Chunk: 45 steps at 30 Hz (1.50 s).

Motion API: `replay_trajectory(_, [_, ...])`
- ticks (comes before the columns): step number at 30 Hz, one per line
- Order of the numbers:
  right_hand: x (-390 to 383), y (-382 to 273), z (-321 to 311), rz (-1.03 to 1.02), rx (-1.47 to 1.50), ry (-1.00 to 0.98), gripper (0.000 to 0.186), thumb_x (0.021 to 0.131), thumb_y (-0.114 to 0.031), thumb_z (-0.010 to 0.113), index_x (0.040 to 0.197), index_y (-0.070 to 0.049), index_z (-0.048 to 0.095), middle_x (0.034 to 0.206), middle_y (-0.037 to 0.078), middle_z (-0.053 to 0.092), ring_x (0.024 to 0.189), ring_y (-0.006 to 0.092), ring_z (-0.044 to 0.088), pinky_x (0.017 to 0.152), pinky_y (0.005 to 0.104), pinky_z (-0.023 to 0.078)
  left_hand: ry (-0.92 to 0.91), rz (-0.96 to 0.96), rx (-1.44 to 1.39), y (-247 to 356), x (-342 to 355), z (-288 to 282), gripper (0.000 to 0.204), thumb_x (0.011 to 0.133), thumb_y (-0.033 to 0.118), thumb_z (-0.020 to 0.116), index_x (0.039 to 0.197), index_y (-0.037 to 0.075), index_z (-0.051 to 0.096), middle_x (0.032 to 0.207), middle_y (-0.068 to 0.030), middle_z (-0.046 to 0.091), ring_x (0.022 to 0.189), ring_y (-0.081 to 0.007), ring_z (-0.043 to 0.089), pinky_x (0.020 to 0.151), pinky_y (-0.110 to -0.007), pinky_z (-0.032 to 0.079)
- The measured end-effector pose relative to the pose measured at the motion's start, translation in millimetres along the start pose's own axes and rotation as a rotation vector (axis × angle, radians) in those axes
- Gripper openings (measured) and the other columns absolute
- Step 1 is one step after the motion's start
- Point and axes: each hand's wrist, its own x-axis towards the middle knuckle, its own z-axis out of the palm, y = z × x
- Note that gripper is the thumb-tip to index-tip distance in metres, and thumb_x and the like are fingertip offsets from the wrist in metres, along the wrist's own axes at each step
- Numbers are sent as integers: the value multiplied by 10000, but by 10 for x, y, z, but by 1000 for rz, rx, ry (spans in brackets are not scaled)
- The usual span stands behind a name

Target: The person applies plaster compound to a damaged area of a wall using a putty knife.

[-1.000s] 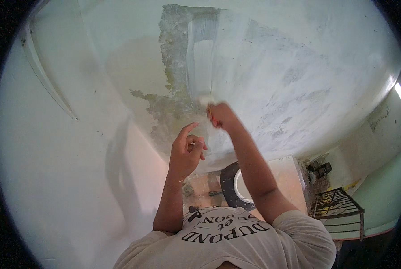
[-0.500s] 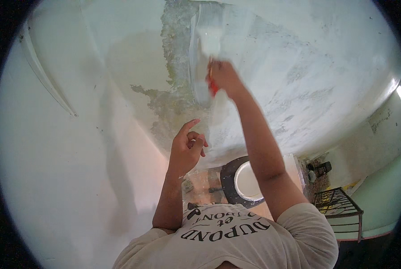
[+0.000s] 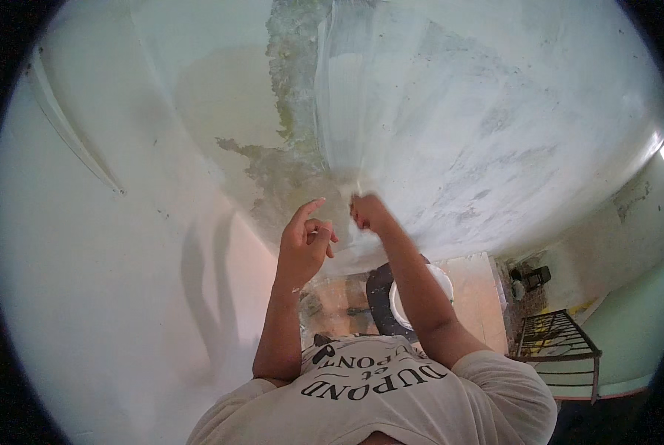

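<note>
My right hand [image 3: 370,213] is closed around a red-handled paintbrush in front of the patchy wall [image 3: 450,111]. The brush's head is blurred and pale against the wall, just above the fist. A fresh whitish vertical streak [image 3: 343,96] runs up the wall from there, beside a strip of bare grey-green plaster [image 3: 291,96]. To the left, my left hand [image 3: 306,241] hangs in the air, holding nothing. Its index finger points out and the other fingers are loosely bent.
A round white bucket [image 3: 400,305] sits below, partly behind my right forearm, with a black object [image 3: 380,297] beside it. Farther right stand a dark metal rack [image 3: 558,337] and a dark item [image 3: 538,277]. A plain pale wall [image 3: 102,282] meets the patchy one at the left corner.
My right hand has swept down the wall with the paintbrush, toward my body. The streak now shows where the brush was. My left hand has barely moved.
</note>
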Motion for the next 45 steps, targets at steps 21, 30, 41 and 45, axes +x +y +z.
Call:
replay_trajectory(21, [225,1174,265,50,8,8,399,947,-332,381,719,-22,486,526,131,528,343,233,476,338,362,408,31,-81,-6,-210,-28,-42,414,875,73,510,1263,-13,394,720,-90,598,557,-89,522,518,-238,451])
replay_trajectory(30, [-39,120,89,115,-38,72,430,927,-319,400,600,-48,468,476,85,473,309,186,404,302,334,294,-1,-115,12,-412,-8,-22,407,869,66,499,1254,-17,401,701,-87,596,557,-88,529,519,-233,453])
replay_trajectory(41, [-1404,-2875,241,-642,-143,237,341,908,-315,402,688,-72,494,478,6,401,342,98,333,333,257,247,-67,-30,24,-144,33,69,411,881,93,519,1257,-15,396,707,-83,579,584,-111,534,526,-248,468])
replay_trajectory(45, [-1578,-3068,214,-792,-220,377,345,913,-299,380,697,-56,497,486,17,414,349,104,336,343,251,251,-76,-1,36,-82,16,122,415,877,89,520,1257,-19,394,707,-80,571,598,-111,536,529,-248,469])
